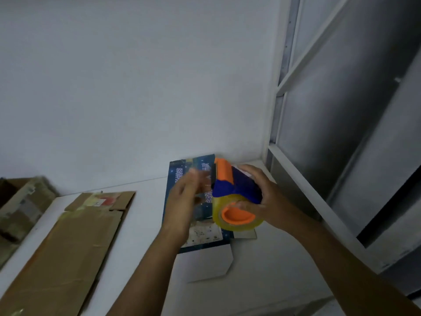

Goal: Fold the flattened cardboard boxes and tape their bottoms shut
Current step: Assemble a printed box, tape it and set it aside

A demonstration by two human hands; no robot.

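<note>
1. Blue printed box (180,169): flattened, lies flat directly under and behind the tape dispenser (230,185). A white flap (205,263) sticks out from its near edge, below the dispenser.
2. Brown cardboard box (75,247): flattened, lies flat well to the left of the dispenser and apart from the blue box. Old tape and a label remnant show at its far end.
3. Tape dispenser: orange and blue body, held in the air above the blue box. A roll of clear yellowish tape (241,226) sits on its orange hub, at the end nearest the camera.
4. Right hand (266,197): grips the dispenser from its right side. The fingers curl over the blue body and the thumb lies across the hub face.
5. Left hand (182,201): just left of the dispenser, by its front end. The fingers are motion-blurred and appear stretched toward the cutter end. Whether they hold a tape end cannot be told.
6. White table (145,224): carries both flattened boxes, beneath the dispenser.
7. Another cardboard box (22,206): far left of the dispenser, off the table edge, blurred.
8. White wall (136,87) behind the dispenser; a white window frame (303,58) to its right.
</note>
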